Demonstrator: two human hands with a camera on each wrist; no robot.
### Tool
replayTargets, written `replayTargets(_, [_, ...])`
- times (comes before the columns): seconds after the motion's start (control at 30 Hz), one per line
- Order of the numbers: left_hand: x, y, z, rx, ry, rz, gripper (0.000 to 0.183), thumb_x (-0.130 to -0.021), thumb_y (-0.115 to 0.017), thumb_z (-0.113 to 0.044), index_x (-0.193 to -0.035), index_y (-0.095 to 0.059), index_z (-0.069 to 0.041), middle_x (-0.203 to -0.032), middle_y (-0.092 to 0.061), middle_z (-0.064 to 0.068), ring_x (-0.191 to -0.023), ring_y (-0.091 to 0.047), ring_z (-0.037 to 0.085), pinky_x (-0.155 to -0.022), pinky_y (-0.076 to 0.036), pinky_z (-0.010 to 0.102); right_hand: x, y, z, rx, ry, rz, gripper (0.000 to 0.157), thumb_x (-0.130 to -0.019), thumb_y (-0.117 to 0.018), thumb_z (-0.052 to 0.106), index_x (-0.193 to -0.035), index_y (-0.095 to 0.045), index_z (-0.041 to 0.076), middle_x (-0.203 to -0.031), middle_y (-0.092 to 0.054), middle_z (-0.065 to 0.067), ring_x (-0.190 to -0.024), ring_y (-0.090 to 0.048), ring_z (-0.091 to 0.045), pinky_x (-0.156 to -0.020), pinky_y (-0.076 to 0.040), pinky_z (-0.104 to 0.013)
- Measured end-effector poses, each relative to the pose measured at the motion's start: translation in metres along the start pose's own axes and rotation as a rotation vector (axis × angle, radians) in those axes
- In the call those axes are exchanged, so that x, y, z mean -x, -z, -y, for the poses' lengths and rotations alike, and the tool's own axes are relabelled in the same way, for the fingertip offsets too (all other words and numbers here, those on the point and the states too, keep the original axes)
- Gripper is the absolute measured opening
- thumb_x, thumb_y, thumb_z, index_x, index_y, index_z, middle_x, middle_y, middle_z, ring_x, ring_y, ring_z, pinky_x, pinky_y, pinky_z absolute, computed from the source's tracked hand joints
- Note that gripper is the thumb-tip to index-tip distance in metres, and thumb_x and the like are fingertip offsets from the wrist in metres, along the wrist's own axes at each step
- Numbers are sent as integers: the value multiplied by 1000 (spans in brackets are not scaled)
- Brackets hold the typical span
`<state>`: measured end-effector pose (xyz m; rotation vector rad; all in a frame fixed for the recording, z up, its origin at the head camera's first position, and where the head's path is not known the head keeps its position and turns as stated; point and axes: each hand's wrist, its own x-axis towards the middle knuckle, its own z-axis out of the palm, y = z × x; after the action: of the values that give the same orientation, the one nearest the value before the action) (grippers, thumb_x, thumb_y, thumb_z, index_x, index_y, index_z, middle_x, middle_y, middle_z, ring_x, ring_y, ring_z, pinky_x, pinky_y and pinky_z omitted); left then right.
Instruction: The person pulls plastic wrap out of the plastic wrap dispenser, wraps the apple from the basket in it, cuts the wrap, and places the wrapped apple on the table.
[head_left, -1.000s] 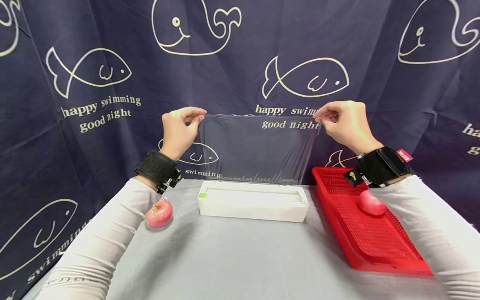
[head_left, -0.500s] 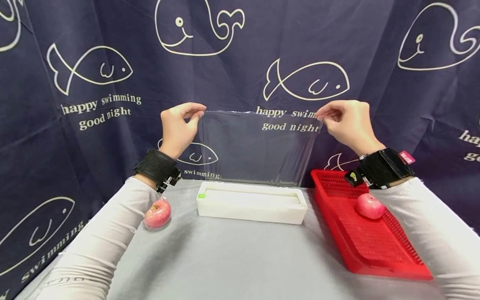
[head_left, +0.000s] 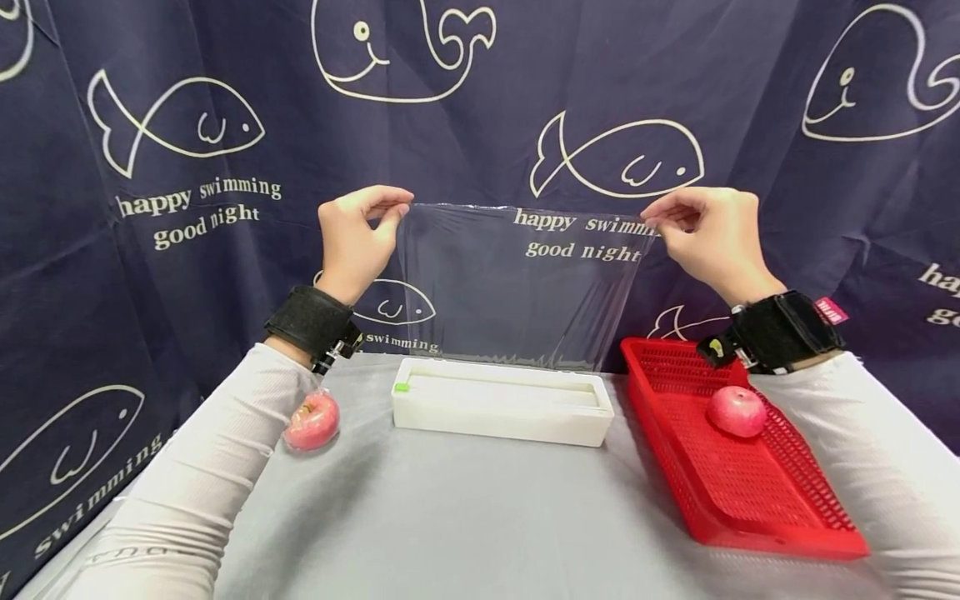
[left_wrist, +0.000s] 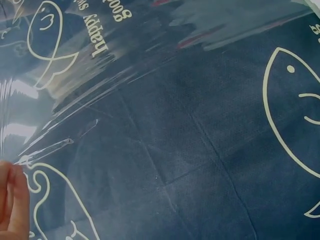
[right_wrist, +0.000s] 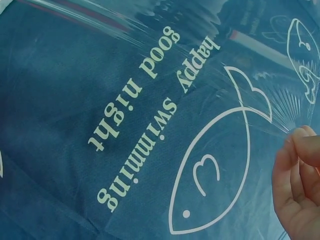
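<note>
Plastic film (head_left: 517, 283): left hand (head_left: 358, 240), right hand (head_left: 714, 237) raised, pinching.

Bright, even light floods the head view, casting a soft shadow (head_left: 326, 504) at 7 o'clock on the pale surface (head_left: 465, 508) and nearly bleaching the right sleeve (head_left: 847, 467) at 4 o'clock. Wide-angle stretching shows toward the edges. Faint glints trace the clear film (head_left: 521, 287). Both wrist views appear dimmer, bluer and softer, with glare streaking the film at 9 o'clock in the left, 1 o'clock in the right.
</note>
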<state>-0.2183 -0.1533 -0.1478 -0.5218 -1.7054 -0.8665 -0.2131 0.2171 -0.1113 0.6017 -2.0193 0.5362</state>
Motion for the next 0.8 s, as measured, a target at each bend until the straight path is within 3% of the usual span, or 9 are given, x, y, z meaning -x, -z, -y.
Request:
replayTargets(0.3, [-1, 5, -6, -15, 35, 10, 13, -87, -65, -4, -93, -76, -4, -91, -77, 10, -81, -75, 21, -72, -45, 13, 2, 5, 4, -36, -8, -29, 20, -82, -61, 4, -83, -79, 12, -68, -46, 49, -57, -48, 27, -54, -36, 0])
replayTargets(0.57, [6, 14, -14, 16, -22, -2, 12, -86, -67, -4, -93, -76, -3, -91, -76, 11, -81, -74, 23, -75, -44, 8, 12, 9, 6, -35, 16, -53, 21, -83, -58, 5, -82, -78, 11, -70, -47, 50, -61, -48, 28, -54, -35, -3])
replayTargets(0.8, [8, 18, -17, 2, -88, -6, 11, -86, -68, -4, -93, -76, -4, -92, -76, 12, -81, -74, 23, -73, -46, 10, 14, 12, 10, -68, 20, -90, 23, -83, -55, 4, -80, -77, 7, -71, -50, 49, -64, -50, 27, -63, -39, 0])
